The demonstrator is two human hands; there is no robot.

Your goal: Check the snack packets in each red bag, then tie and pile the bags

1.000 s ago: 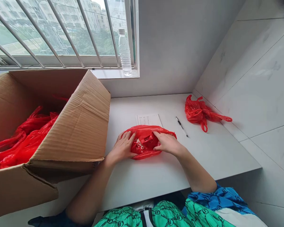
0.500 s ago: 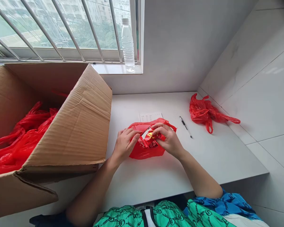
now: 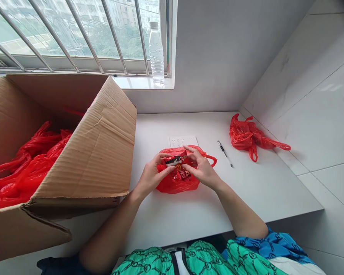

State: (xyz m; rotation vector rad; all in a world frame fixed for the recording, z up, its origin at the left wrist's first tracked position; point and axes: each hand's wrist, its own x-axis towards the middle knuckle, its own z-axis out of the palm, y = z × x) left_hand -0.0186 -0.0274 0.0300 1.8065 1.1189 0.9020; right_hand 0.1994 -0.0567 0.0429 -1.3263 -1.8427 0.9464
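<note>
Left hand (image 3: 153, 177) pinches a foil packet (image 3: 174, 159) over an open red plastic bag (image 3: 177, 187); right hand (image 3: 202, 170) curves against it (contact unconfirmed). Further packets (image 3: 184, 175) remain bagged. Beyond the white counter (image 3: 166, 225), a cardboard box (image 3: 83, 152) holds more red bags (image 3: 25, 172).

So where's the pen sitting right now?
In the head view, the ballpoint pen lies on the white counter, between the red plastic bag at centre and a crumpled red bag to its right.
</note>
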